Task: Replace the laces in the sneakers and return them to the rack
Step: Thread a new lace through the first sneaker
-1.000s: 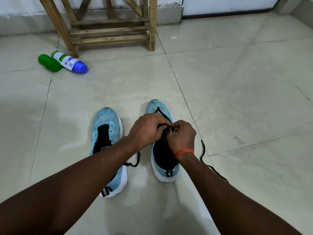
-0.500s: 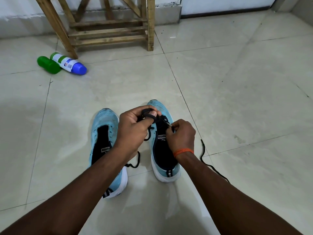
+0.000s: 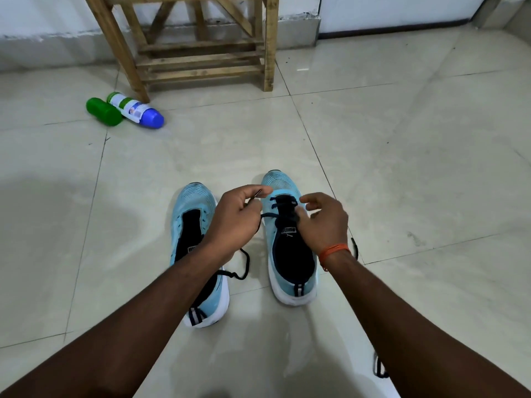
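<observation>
Head view: both sneakers sit on the tiled floor [image 3: 402, 168] just below the middle, toes to 12 o'clock, side by side and slightly apart. Inside each I see dark lining.

My left hand [image 3: 235, 222] is over the gap between them, narrowed to a pinch. Thumb and forefinger hold the tip of the black lace [image 3: 268, 215]. From that pinch the lace runs toward 3 o'clock into the eyelets of the right sneaker [image 3: 281, 185], where it crosses a few rows near the toe.

My right hand [image 3: 326, 222] is above that shoe's tongue. Its fingers are loosely curled, the forefinger points to 9 o'clock, and the thumb is down by the laced rows. Whether it grips the lace I cannot tell. An orange band [image 3: 334, 251] circles that wrist.

The left sneaker [image 3: 195, 196] lies partly under my left forearm. A loose lace [image 3: 242, 268] curls on the floor at its 3 o'clock, between the two heels. More black cord [image 3: 355, 248] shows at 3 o'clock of my right wrist, and again by my right forearm at 5 o'clock.

The wooden rack [image 3: 201, 61] stands at 12 o'clock against the wall, its slatted shelves facing me, well apart from the sneakers.

At 10 o'clock a green bottle [image 3: 103, 112] and a white bottle [image 3: 135, 109] with a blue cap lie on their sides, touching each other, just beside the rack's left leg. Both are opaque, so I cannot tell what is in them.
</observation>
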